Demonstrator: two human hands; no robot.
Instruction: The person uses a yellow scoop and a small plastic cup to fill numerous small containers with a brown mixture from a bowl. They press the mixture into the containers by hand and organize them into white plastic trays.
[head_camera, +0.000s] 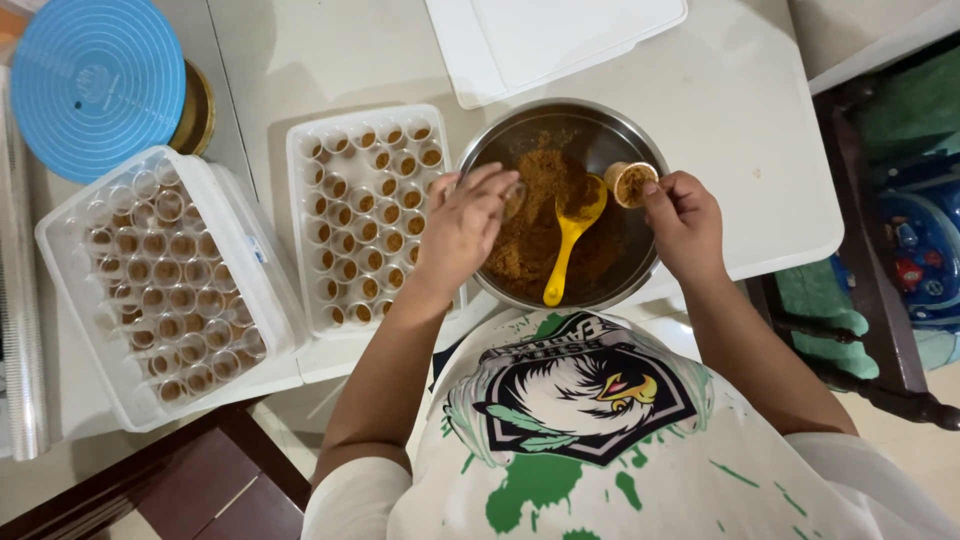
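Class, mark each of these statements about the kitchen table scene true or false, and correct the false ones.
1. The right hand holds a small cup of brown powder. True.
2. The spoon in the metal bowl is blue. False: it is yellow.
3. The left hand is over the bowl's edge. True.
4. The white tray of small cups lies right of the bowl. False: it lies to the left.

One view only, head-worn cam, aimed almost straight down at the white table (720, 90). Scene is seen from close range, w/ the wearer's chest at bottom edge; floor is glimpsed at right.
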